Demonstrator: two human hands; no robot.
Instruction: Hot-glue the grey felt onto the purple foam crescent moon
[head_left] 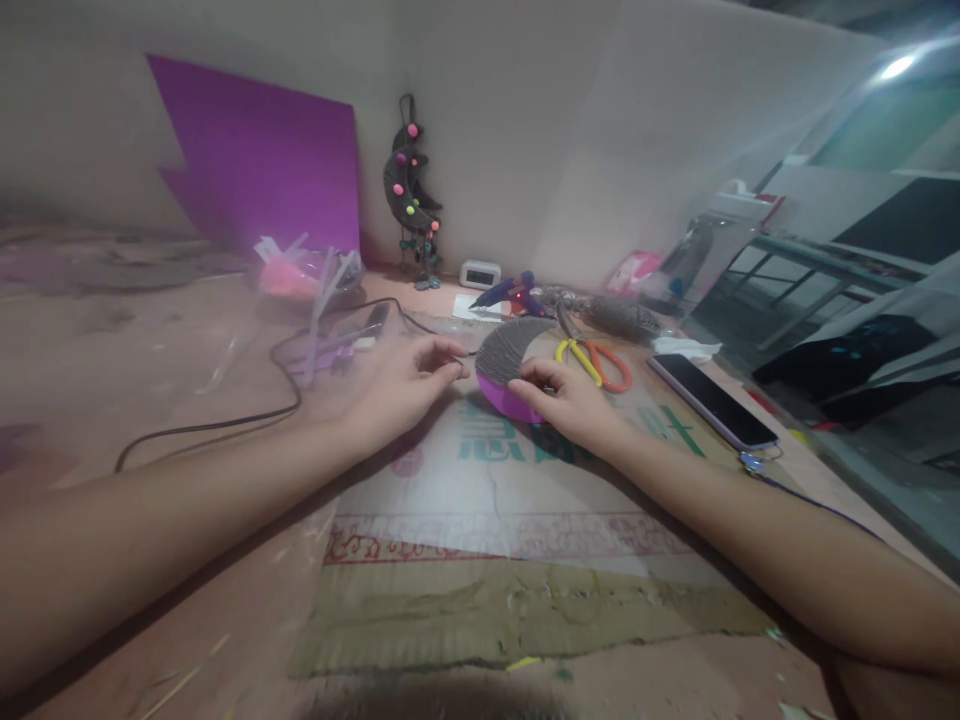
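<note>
My right hand point(566, 400) grips a purple card crescent point(510, 400), its thumb in front and fingers behind. Grey yarn point(510, 350) is wound in close rows over the crescent's upper part, while bare purple shows along the lower edge. Just left of the crescent, my left hand point(427, 385) is closed in a pinch, thumb against fingertips. Whatever thin thing sits between those fingertips is too small to make out. Beneath both hands lies a flattened cardboard sheet point(450, 590) with printed green characters and a red border.
Yellow-and-orange-handled scissors point(611, 370), a blue glue gun point(510, 292) with a red light, and a small white clock point(481, 274) stand behind. A phone point(712, 400) lies right. A finished-looking moon hanging point(405, 190) and purple sheets point(277, 160) lean on the wall. A cable point(225, 425) runs left.
</note>
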